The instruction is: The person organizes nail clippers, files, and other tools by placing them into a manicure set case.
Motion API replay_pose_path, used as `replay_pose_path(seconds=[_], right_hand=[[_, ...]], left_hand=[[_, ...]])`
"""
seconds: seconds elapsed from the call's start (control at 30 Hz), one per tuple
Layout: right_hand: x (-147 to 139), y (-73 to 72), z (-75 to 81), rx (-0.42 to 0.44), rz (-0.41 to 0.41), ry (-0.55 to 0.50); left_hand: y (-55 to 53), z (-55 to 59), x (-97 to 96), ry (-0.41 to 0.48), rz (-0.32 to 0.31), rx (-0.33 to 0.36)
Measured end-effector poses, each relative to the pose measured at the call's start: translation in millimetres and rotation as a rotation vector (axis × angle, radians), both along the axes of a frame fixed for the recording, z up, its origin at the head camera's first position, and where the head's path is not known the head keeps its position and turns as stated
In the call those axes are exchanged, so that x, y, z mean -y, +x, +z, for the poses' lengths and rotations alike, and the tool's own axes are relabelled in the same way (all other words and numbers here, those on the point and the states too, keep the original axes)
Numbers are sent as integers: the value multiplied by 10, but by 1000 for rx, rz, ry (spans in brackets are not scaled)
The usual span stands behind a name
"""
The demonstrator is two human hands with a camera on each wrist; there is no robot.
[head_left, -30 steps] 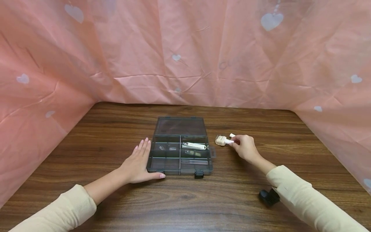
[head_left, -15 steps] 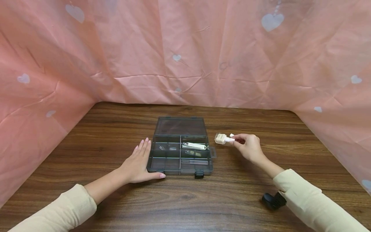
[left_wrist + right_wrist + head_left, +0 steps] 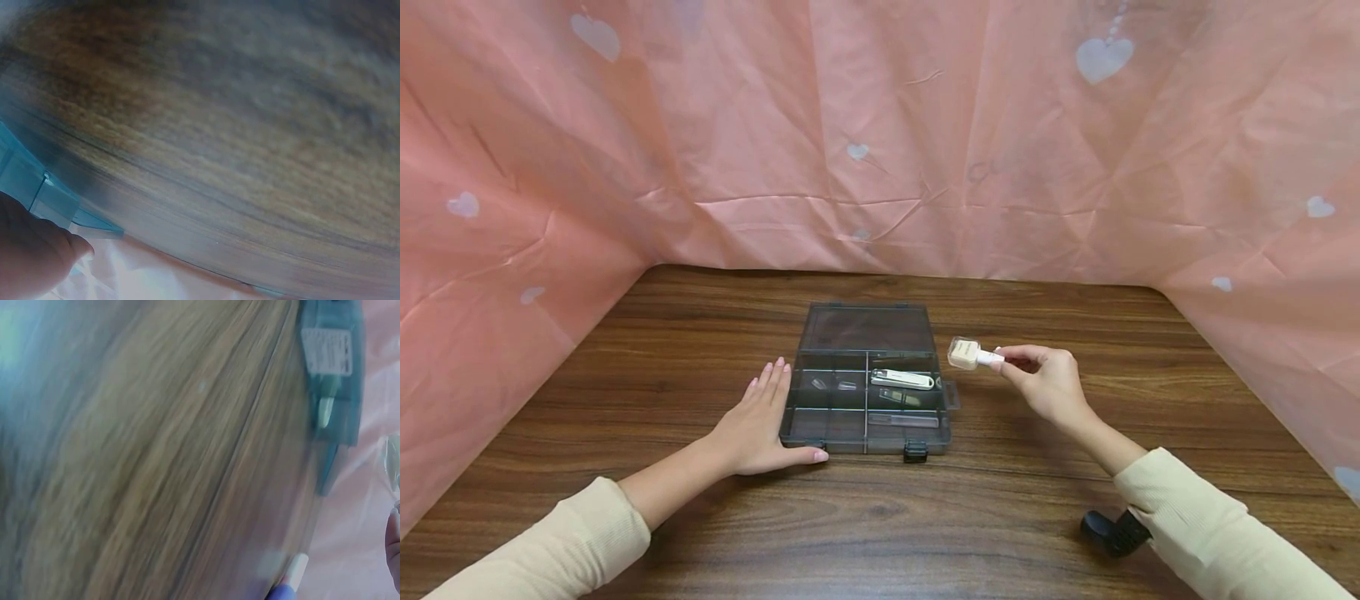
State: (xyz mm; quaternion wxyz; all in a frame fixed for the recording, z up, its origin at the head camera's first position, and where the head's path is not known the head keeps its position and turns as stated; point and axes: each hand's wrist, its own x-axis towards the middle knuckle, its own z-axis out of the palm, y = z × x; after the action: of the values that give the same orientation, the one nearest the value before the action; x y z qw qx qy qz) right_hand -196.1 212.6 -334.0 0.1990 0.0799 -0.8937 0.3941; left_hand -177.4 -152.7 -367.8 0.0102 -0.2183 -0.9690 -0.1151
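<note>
My right hand (image 3: pixel 1048 379) pinches a small nail polish bottle (image 3: pixel 964 353) by its white cap. The bottle is clear with cream polish inside and points left, just right of a dark translucent divided box (image 3: pixel 829 423). The box lies with its lid (image 3: pixel 867 327) folded back. My left hand (image 3: pixel 752 425) rests along the box's left side, fingers straight and thumb at the front edge. In the box's right half lie a white nail clipper (image 3: pixel 901 379), a small clear-and-yellowish piece (image 3: pixel 899 397) and a clear strip (image 3: pixel 906 419). Two small clear pieces (image 3: pixel 847 386) lie on the left.
A white-and-purple stick-like thing (image 3: pixel 294 575) lies on the wooden table (image 3: pixel 880 525) in the right wrist view. Latches (image 3: pixel 915 451) stick out from the box's front. Pink curtain (image 3: pixel 880 167) encloses the back and sides. A black wrist camera (image 3: pixel 1112 533) hangs below the right sleeve.
My right hand has lifted the nail polish bottle and brought it slightly up and left in the head view; the forearm has shifted right. My left hand and the box have stayed put.
</note>
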Motion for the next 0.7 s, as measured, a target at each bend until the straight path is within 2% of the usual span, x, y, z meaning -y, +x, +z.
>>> replay_pose_path(seconds=[0.2,0.43,0.7], right_hand=[[117,89,25,-7,59,-63],[266,180,29,20,105,-86],[441,221,48,47,167,-108]], left_hand=[[4,2,0,2,4,4],[-1,-9,2,-2,3,2],[3,-8,6,-5,5,3]])
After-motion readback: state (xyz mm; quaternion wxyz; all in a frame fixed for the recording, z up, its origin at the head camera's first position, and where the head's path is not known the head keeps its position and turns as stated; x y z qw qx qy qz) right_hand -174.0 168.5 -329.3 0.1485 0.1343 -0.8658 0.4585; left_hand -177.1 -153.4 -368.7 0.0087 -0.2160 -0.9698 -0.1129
